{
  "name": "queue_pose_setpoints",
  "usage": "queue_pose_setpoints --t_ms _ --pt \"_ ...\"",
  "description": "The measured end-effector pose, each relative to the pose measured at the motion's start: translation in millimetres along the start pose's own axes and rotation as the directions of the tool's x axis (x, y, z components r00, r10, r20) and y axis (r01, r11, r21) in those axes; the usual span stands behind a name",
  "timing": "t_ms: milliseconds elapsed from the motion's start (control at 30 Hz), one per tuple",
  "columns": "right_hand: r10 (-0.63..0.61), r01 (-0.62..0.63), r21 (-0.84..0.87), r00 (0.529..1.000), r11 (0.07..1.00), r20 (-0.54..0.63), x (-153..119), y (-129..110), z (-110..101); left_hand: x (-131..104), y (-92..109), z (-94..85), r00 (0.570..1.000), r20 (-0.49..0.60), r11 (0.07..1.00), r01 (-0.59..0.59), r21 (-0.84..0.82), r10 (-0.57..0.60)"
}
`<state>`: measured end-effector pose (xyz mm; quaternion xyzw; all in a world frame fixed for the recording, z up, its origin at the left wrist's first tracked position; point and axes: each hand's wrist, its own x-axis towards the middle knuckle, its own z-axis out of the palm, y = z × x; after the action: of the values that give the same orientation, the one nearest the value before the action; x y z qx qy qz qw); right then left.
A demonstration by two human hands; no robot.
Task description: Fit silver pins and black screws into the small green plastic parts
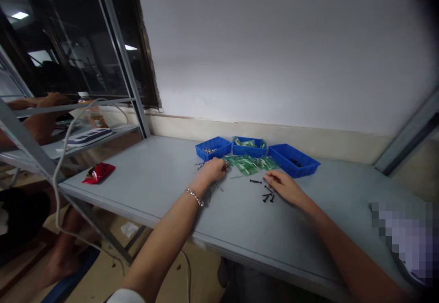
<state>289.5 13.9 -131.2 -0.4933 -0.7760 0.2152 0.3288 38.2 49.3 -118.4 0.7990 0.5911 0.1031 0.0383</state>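
Note:
My left hand (215, 169) is curled closed over the table, among loose silver screw-like pieces (218, 187); its fingertips and anything in them are hidden. My right hand (280, 184) has its thumb and fingers pressed together beside several black screws (267, 195) lying on the tabletop. Whatever it pinches is too small to make out. Between and beyond the hands spreads a pile of green-and-clear small plastic packets (247, 165). Behind them stand three blue bins: the left bin (203, 153) holds silver pieces, the middle bin (249, 151) green packets, the right bin (299, 171) some black pieces.
A red wrapper (99, 173) lies at the grey table's (154, 175) left end. A metal post (120, 51) and a white cable (65, 156) stand near it. Further left, another person's arm, a bottle (96, 115) and a power strip (89, 137) are visible. A pixelated object (408, 239) sits far right.

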Motion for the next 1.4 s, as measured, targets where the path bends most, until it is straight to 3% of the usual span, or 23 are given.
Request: queue_pose_setpoints --t_ms 133,333,400,500,567,733,967,1133,1400 --pt "0.011 -0.011 -0.002 1.0 1.0 0.013 0 -1 -1 0 -1 -1.5 0.999 -0.03 1.0 -0.029 -0.007 0.029" --pt "0.009 -0.009 -0.003 1.0 1.0 0.007 -1 -3 -1 -3 9 -8.8 0.97 -0.166 0.978 -0.194 -0.075 0.179" --pt "0.01 -0.01 0.016 1.0 1.0 -0.003 -1 -4 0 -5 21 -8.3 0.943 -0.192 0.947 -0.297 -0.125 0.27" --pt "0.004 -0.006 0.087 1.0 0.996 0.017 -1 -7 2 -8 43 -2.3 0.869 -0.257 0.853 -0.477 -0.213 0.423" --pt "-0.012 0.005 0.137 0.999 0.991 0.048 -1 -9 4 -10 54 3.7 0.844 -0.271 0.816 -0.526 -0.239 0.464" --pt "-0.002 -0.016 0.194 0.996 0.981 0.094 0 -13 4 -14 65 14.8 0.833 -0.278 0.806 -0.542 -0.238 0.478" --pt "0.021 -0.04 0.221 0.996 0.975 0.089 -1 -16 -1 -14 66 14.5 0.837 -0.308 0.811 -0.53 -0.248 0.453" --pt "0.042 -0.055 0.258 0.998 0.965 0.053 0 -16 -1 -14 66 12.7 0.873 -0.349 0.853 -0.443 -0.277 0.34" --pt "0.096 -0.093 0.286 0.995 0.954 0.007 0 -23 -4 -13 64 7.7 0.936 -0.241 0.849 -0.337 -0.408 0.256"
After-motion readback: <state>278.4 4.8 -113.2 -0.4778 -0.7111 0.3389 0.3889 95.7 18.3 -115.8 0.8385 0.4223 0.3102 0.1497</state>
